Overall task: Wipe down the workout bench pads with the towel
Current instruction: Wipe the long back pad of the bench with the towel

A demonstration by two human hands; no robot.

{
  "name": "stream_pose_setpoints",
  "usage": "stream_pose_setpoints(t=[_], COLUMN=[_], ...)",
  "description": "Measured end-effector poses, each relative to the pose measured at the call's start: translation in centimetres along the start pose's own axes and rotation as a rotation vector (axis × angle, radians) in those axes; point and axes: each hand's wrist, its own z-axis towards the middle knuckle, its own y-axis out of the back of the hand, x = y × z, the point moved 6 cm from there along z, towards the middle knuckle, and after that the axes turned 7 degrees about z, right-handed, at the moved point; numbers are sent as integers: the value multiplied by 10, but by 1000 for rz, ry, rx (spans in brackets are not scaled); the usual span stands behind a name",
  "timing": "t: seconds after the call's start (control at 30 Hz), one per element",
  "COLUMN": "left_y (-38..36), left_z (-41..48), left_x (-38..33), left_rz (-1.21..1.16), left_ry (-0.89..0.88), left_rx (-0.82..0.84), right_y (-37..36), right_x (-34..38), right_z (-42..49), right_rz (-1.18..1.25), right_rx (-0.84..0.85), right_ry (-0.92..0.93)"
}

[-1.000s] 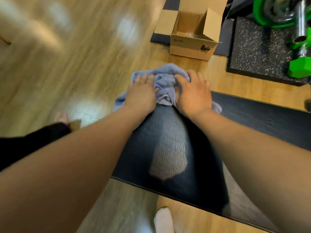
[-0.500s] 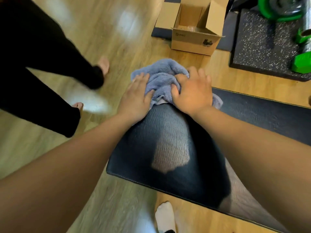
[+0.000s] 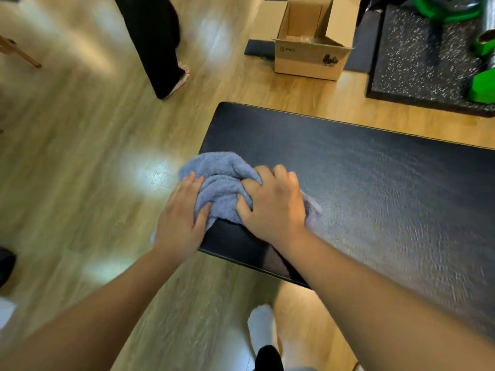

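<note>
Towel [image 3: 222,188] bunched at bench pad [image 3: 375,183] end edge, gripped by left hand [image 3: 179,220], right hand [image 3: 273,207].

— What is seen around the room?
— A glossy wooden floor [image 3: 80,183] with bright patches of reflected light.
— And farther back?
— An open cardboard box [image 3: 308,53] is set near a speckled black mat [image 3: 417,62], where green weights [image 3: 482,85] are kept.

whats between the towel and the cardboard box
In the head view: bare black bench pad, then bare wood floor, between the towel and the cardboard box.
</note>
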Motion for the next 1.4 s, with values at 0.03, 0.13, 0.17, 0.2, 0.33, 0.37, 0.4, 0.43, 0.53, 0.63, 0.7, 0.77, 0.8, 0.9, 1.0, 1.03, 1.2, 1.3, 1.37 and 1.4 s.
stream_pose_setpoints(t=[0.03, 0.13, 0.17, 0.2, 0.33, 0.37, 0.4, 0.43, 0.53, 0.63, 0.7, 0.77, 0.8, 0.9, 1.0, 1.03, 1.2, 1.3, 1.37, 1.4], left_y=[-1, -14, -20, -27, -52, -58, -64, -70, -79, -80, -80, -78, -78, -77, -78, -79, -93, -108, -115, -120], left_z=[-14, -57, -69, -77, -72, -64, -55, -42, 10, 66, 96, 125, 136, 144, 102, 78, -57, -100, -93, -80], left_x=[-2, -19, -29, -41, -116, -136, -155, -171, -205, -224, -229, -231, -232, -238, -238, -237, -243, -262, -281, -294], left_rz=[-11, -47, -46, -42, 7, 16, 28, 51, 136, 170, 188, 222, 235, 217, 138, 110, 54, 77, 122, 152], left_ry=[22, 50, 39, 8, -254, -311, -357, -383, -371, -357, -379, -412, -420, -379, -358, -382, -479, -518, -544, -560], left_rx=[-7, 5, 21, 34, 73, 79, 75, 67, 54, 50, 85, 107, 109, 91, 82, 82, 112, 152, 131, 119], right_y=[0, 5, 8, 11, 38, 47, 55, 61, 70, 73, 75, 79, 81, 82, 85, 87, 90, 98, 105, 109], right_x=[5, 11, 9, 2, -52, -68, -85, -102, -148, -182, -198, -207, -209, -212, -199, -191, -160, -168, -187, -201], right_z=[-11, -52, -68, -84, -132, -136, -135, -129, -87, -37, -13, 6, 13, 17, -24, -47, -176, -225, -226, -217], right_rz=[32, 185, 224, 248, 180, 121, 75, 40, -30, -75, -102, -96, -90, -75, -35, -9, 125, 117, 87, 65], right_rx=[11, 20, 29, 48, 69, 45, 12, -25, -83, -100, -121, -154, -158, -158, -220, -241, -95, -28, -28, -38], right_ry=[3, 13, 12, -5, -112, -110, -112, -118, -150, -157, -157, -182, -201, -251, -299, -309, -279, -191, -146, -142])
